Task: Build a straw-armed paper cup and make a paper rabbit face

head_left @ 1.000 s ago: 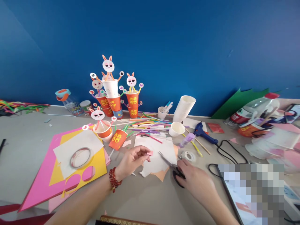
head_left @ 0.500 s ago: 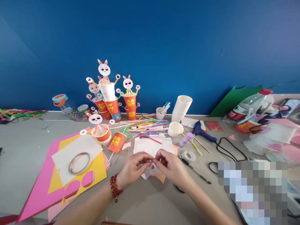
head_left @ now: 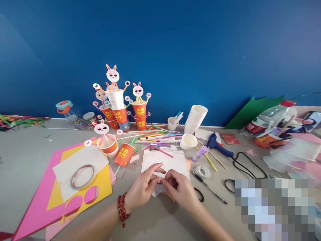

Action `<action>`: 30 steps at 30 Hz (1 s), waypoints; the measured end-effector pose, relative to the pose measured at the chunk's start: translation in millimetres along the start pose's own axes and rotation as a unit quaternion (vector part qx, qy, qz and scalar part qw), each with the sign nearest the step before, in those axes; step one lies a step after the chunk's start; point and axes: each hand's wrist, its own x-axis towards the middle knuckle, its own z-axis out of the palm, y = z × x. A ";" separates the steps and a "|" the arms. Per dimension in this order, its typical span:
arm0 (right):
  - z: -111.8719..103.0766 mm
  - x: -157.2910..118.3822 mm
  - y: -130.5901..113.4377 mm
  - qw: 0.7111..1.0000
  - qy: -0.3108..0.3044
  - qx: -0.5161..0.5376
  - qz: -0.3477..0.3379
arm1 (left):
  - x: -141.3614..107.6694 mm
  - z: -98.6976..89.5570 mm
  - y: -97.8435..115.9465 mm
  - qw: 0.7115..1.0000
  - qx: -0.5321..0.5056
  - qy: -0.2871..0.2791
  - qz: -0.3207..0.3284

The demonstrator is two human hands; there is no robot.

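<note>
My left hand (head_left: 144, 187) and my right hand (head_left: 179, 189) meet at the fingertips over the near part of a white sheet (head_left: 173, 160). Thumb and fingers are pinched together on each hand, and whatever small thing lies between them is hidden or too small to name. A red bead bracelet (head_left: 122, 209) circles my left wrist. Orange paper (head_left: 168, 195) shows partly beneath my hands. Close to my right hand are a roll of clear tape (head_left: 202, 171) and a black pen (head_left: 210, 188).
Rabbit figures in paper cups (head_left: 140, 113) stand at the back left. Pink board (head_left: 32, 204) with a tape ring (head_left: 82, 176) lies left. Coloured sticks (head_left: 160, 136), stacked white cups (head_left: 195, 118), a blue glue gun (head_left: 219, 145) with its cord and a bottle (head_left: 271, 117) sit behind and right.
The fingers of my left hand have lifted and spread a little, while both hands stay together at the fingertips. The view has shifted slightly.
</note>
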 end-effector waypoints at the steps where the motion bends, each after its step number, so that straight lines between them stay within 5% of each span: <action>1: 0.1 -0.5 -0.1 1.000 0.007 -0.010 -0.001 | -0.1 0.2 0.9 1.000 0.000 0.000 0.005; 10: 1.7 -2.7 -0.1 0.999 0.019 -0.009 -0.045 | -2.9 1.2 2.1 1.000 -0.012 0.002 0.008; 19: 3.3 4.1 10.5 0.975 -0.018 0.219 0.012 | 4.4 1.2 6.2 0.998 0.009 0.036 -0.053; 30: -1.3 3.3 8.2 0.953 -0.093 0.288 0.019 | 6.0 0.1 5.7 0.986 -0.127 0.037 -0.101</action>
